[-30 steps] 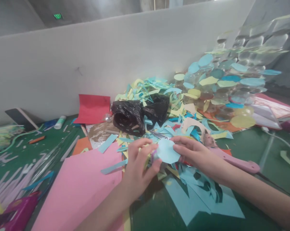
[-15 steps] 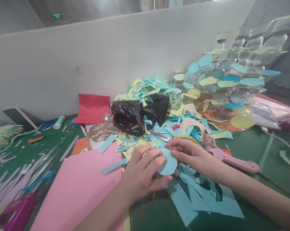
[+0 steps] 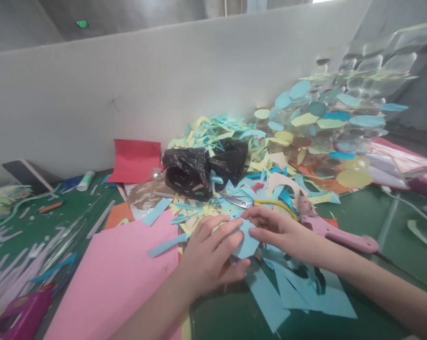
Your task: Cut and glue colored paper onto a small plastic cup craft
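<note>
Between my hands is a light blue paper disc [image 3: 247, 244] with straight-cut edges. My left hand [image 3: 213, 248] curls around its left side, fingers over the edge and thumb below. My right hand [image 3: 282, 230] is closed at the upper right edge, its thumb and fingertips on the paper. Anything beneath the disc is hidden. Just beyond the fingertips lie scissors [image 3: 238, 201] with yellow handles, among paper scraps. Cut sheets of blue paper [image 3: 305, 288] are below my right wrist, and pink sheets [image 3: 121, 274] lie under my left forearm.
A pink glue gun [image 3: 344, 236] with a cord lies beyond my right forearm. Black plastic bags [image 3: 188, 172] and a scrap heap [image 3: 216, 127] stand against the partition. Clear plastic bottles [image 3: 372, 63] with paper discs rise at back right. A magenta tool [image 3: 25, 311] and pale sticks lie left.
My right fingers have moved slightly inward over the disc's upper edge, and the disc is turned a little. My left hand stays nearly in place.
</note>
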Demonstrator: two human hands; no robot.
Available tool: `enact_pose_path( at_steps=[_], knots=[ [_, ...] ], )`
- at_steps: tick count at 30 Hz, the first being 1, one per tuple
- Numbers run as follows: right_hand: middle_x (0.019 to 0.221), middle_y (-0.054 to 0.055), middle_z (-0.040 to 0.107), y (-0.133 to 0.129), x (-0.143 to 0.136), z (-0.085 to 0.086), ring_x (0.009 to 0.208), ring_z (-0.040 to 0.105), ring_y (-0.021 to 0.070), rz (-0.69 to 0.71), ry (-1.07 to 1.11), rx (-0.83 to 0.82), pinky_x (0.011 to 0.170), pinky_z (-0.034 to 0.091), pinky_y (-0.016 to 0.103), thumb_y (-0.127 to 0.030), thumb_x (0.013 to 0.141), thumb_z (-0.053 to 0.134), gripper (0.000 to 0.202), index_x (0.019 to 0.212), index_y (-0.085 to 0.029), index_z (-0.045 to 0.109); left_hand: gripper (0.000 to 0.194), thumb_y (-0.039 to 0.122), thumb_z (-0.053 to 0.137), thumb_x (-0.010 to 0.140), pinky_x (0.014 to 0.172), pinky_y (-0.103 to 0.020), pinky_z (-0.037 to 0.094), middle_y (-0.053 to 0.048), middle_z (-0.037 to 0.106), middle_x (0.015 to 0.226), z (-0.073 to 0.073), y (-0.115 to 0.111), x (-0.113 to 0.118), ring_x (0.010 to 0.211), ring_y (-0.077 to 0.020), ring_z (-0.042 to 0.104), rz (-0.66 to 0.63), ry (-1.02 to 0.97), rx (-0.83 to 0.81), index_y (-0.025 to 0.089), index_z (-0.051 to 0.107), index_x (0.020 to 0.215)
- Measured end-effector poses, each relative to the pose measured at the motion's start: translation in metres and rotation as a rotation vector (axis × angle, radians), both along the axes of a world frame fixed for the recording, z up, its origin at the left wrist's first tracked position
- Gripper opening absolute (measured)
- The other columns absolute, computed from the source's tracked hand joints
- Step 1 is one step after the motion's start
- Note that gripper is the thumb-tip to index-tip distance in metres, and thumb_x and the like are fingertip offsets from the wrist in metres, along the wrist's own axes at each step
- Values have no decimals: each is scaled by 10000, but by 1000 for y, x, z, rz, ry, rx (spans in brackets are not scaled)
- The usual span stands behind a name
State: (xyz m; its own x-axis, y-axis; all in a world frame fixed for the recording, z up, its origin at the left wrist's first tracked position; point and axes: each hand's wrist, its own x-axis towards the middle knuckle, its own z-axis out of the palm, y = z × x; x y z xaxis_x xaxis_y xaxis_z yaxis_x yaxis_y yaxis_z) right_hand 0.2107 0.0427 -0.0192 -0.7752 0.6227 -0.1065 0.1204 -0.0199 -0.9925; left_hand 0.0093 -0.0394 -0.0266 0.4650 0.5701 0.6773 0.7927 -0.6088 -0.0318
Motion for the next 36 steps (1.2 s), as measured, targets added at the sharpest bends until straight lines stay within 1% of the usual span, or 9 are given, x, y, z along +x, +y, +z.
enact_pose_path(
  at_steps=[6,10,13,16,21,24,28,32,36],
  knots=[
    [820,-10,564,0,0,3,782,559,149,9,-2,2,724,500,286,-493,885,591,332,1106,-246,573,266,366,525,889,898,-392,467,-110,727,1081,-2,2,1,1005,-248,604,-14,10,61,177,577,1068],
    [846,-1,564,1,0,2,797,548,155,-1,-22,17,711,495,284,-524,881,584,364,1119,-249,577,272,373,508,899,919,-386,455,-106,723,1100,-3,0,2,1011,-239,601,8,-9,50,187,584,1083],
    [889,11,575,2,1,0,821,548,164,-3,-51,56,710,486,286,-554,894,552,386,1129,-249,574,308,376,518,894,928,-393,447,-110,725,1107,-3,0,2,1013,-247,594,13,11,69,165,586,1108],
    [923,20,580,1,3,-2,840,548,171,6,-48,72,730,480,293,-570,917,503,395,1146,-254,564,318,368,522,885,927,-400,446,-115,726,1118,-3,-1,1,1021,-255,586,11,66,104,151,586,1108],
    [861,2,569,-3,3,-5,768,531,164,13,-106,131,671,446,279,-519,884,593,455,1253,-263,522,316,359,464,903,951,-402,444,-127,722,1142,-1,-1,1,1061,-249,583,3,140,138,142,591,1094],
    [805,-15,540,-4,2,-4,721,506,151,28,-132,134,636,428,267,-500,887,596,468,1283,-265,515,292,340,456,902,932,-396,455,-128,728,1123,1,-2,-1,1044,-246,602,1,191,151,148,606,1062],
    [762,-27,501,-5,1,0,705,485,146,42,-144,117,623,416,259,-503,885,595,470,1280,-261,519,264,327,483,899,893,-403,477,-157,716,1140,4,-2,-6,1045,-260,614,-31,302,178,141,618,1030],
    [760,-34,478,-6,1,1,707,466,142,47,-146,124,624,404,257,-510,892,582,458,1268,-258,516,270,324,528,902,904,-403,477,-189,697,1166,7,-1,-12,1068,-271,623,-77,425,222,111,632,1031],
    [766,-33,478,-6,1,0,705,464,138,52,-139,141,628,402,258,-506,902,571,430,1246,-253,516,249,289,508,922,888,-406,491,-189,700,1167,9,0,-14,1040,-272,638,-93,453,248,96,634,1014]
  ],
)
